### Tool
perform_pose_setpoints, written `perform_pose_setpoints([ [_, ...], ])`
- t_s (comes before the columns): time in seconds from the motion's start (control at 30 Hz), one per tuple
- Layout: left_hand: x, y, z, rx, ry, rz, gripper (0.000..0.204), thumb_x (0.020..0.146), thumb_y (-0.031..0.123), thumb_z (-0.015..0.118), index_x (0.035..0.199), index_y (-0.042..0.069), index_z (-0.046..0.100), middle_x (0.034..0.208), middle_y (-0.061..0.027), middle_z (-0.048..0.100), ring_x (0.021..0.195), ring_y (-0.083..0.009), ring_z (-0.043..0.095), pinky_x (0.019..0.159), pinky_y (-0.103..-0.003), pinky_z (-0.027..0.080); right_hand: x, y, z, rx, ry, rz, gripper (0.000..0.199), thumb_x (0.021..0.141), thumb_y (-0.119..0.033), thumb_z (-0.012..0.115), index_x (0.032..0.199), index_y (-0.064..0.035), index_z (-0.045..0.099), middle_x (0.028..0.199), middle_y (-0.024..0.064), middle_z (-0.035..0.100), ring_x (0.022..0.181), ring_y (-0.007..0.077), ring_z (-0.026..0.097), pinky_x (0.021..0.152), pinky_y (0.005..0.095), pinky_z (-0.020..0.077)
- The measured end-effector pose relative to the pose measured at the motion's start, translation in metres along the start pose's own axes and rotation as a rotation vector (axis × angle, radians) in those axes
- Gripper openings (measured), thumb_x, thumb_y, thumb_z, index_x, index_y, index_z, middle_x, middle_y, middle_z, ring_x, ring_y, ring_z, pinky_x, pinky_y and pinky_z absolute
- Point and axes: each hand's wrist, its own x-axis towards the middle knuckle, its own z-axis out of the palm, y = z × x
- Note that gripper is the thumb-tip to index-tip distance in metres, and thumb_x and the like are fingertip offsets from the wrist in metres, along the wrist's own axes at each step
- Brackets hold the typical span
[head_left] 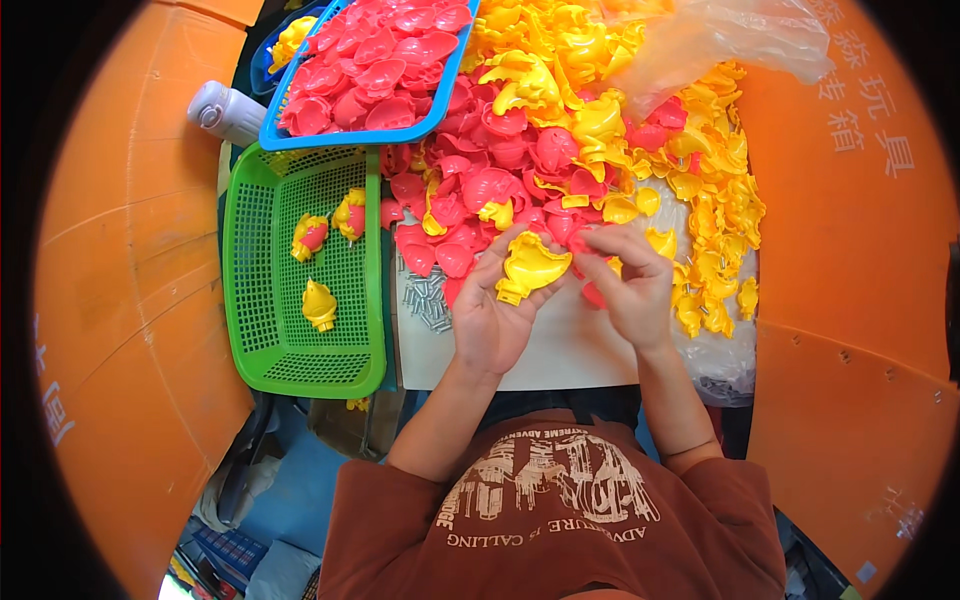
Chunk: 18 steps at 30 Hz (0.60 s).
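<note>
**Person (560, 490) holding a curved, glossy yellow plastic shell (533, 266)**

A heap of glossy red and yellow plastic shells (490, 185) covers the far part of a white tabletop (570, 352). At left, a green perforated plastic basket (374, 300) holds three small plastic figures (319, 305); a blue plastic basket (350, 139) piled with red shells overlaps its far end. The left hand (495, 325) clasps the yellow plastic shell near the heap, thumb at its edge, fingers behind. The right hand (632, 290) has thumb and forefinger close together beside it; whether they pinch anything cannot be told. Silvery metal pins (427, 302) lie left.
</note>
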Motion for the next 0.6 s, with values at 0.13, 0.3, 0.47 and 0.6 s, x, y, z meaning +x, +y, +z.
perform_pose_setpoints([
  [0.13,-0.006,-0.009,0.010,0.141,0.126,0.019,0.035,0.096,0.017,0.039,0.128,0.004,0.043,0.122,-0.0117,0.051,0.112,-0.0223,0.052,0.094,-0.042,0.044,0.000,-0.010,0.013,-0.171,-0.029,-0.182,0.022,0.071,0.006,0.068,0.091,-0.0015,0.069,0.086,0.0086,0.064,0.079,0.0179,0.058,0.071,0.0261,0.0444],
  [0.3,-0.009,-0.011,0.016,0.228,0.121,0.091,0.035,0.098,0.017,0.037,0.130,0.002,0.041,0.121,-0.0115,0.053,0.110,-0.0209,0.054,0.090,-0.039,0.048,0.000,-0.017,0.014,-0.323,-0.047,-0.349,0.021,0.068,0.004,0.071,0.088,-0.0026,0.070,0.080,0.0079,0.063,0.076,0.0212,0.058,0.069,0.0290,0.0442],
  [0.47,-0.010,-0.015,0.021,0.233,0.112,0.139,0.035,0.098,0.016,0.037,0.129,0.002,0.041,0.119,-0.0111,0.054,0.109,-0.0200,0.055,0.090,-0.038,0.048,-0.003,-0.015,0.014,-0.355,0.013,-0.396,0.021,0.067,0.003,0.071,0.087,-0.0031,0.070,0.080,0.0073,0.063,0.075,0.0209,0.058,0.068,0.0288,0.0440],
  [0.6,-0.010,-0.016,0.018,0.251,0.109,0.156,0.035,0.098,0.016,0.037,0.129,0.001,0.042,0.118,-0.0113,0.054,0.109,-0.0199,0.055,0.090,-0.037,0.048,-0.003,-0.016,0.013,-0.431,-0.011,-0.420,0.020,0.068,0.003,0.071,0.087,-0.0029,0.070,0.081,0.0070,0.062,0.076,0.0211,0.057,0.067,0.0288,0.0439],
])
